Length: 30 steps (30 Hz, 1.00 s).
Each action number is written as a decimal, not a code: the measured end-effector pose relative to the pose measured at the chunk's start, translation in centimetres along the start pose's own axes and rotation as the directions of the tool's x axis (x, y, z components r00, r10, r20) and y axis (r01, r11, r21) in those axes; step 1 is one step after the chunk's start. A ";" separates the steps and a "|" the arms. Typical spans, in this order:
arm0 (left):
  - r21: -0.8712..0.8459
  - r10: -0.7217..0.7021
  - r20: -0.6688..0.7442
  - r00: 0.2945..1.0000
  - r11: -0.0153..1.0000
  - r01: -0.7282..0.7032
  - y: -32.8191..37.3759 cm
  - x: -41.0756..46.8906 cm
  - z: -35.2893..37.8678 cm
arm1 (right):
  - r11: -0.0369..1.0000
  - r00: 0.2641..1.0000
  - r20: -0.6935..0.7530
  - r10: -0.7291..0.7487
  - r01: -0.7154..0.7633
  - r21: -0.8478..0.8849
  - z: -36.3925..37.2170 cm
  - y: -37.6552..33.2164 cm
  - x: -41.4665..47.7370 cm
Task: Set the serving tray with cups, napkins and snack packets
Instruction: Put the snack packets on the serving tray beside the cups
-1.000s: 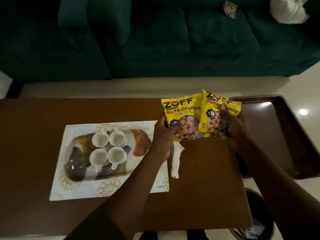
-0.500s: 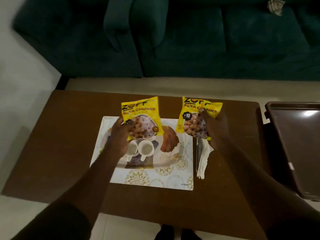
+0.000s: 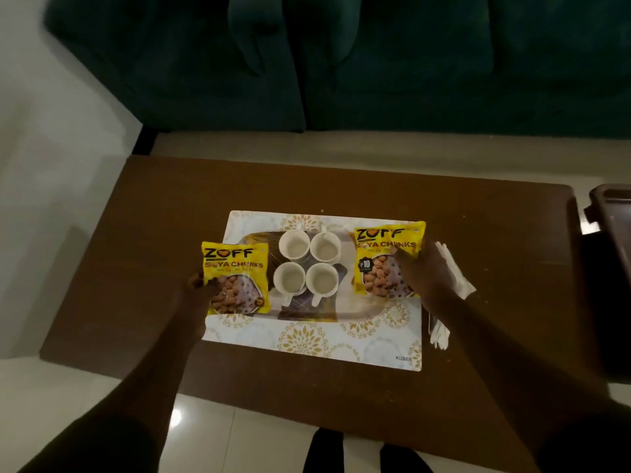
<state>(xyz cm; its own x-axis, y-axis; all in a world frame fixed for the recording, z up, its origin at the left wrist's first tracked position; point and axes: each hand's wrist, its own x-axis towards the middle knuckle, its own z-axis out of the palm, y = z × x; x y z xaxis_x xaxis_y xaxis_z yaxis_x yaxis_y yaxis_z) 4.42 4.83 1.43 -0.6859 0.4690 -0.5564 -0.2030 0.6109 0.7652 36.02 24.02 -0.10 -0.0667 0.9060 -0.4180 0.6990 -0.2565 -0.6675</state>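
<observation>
— Dim room, brown table (image 3: 478, 233), a dark green sofa (image 3: 375, 70) behind it. What lies on the table?

— A patterned serving tray (image 3: 307, 339) in white and gold, with four white cups (image 3: 309, 264) standing in a two-by-two cluster at its middle. The near pair show handles toward the camera; the other handles are hard to make out.

— And the snack packets?

— Two yellow ones. The left hand (image 3: 199, 290) grips the left packet (image 3: 235, 278) by its left edge, thumb on the front, fingers hidden behind it. It sits over the tray's left border; whether it rests there or is held just above, I cannot tell.

— The other side?

— The right hand (image 3: 425, 271) lies across the right packet (image 3: 384, 259), fingers spread over its front, covering its right part. The packet is over the tray's right end, beside the cups. How firmly the hand holds it is unclear.

— Napkins?

— White napkins (image 3: 454, 278) lie on the table just off the tray's right edge, largely hidden by the right hand and forearm.

— Anything cut off?

— A dark tray-like object (image 3: 611, 206) at the right edge, only partly in frame.
</observation>
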 end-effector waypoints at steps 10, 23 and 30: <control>0.013 0.002 0.053 0.999 1.000 -0.003 -1.1 4.1 1.6 | 1.000 0.999 -0.049 0.019 -0.019 -0.007 2.3 0.4 0.1; 0.071 -0.037 0.056 0.998 0.997 0.033 -3.4 6.0 2.9 | 0.986 0.980 0.127 0.151 -0.158 0.048 6.0 -0.1 0.5; 0.183 0.109 -0.024 0.994 0.978 -0.103 -3.6 5.5 3.0 | 0.993 0.990 0.073 0.122 -0.121 -0.009 6.0 -0.2 0.0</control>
<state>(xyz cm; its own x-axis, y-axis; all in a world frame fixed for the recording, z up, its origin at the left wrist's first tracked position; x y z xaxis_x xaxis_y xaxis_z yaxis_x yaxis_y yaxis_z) 3.47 7.10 -5.36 -0.7206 0.5171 -0.4619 0.0000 0.6662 0.7458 31.61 22.09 -3.68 -0.0330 0.8410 -0.5400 0.7080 -0.3617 -0.6065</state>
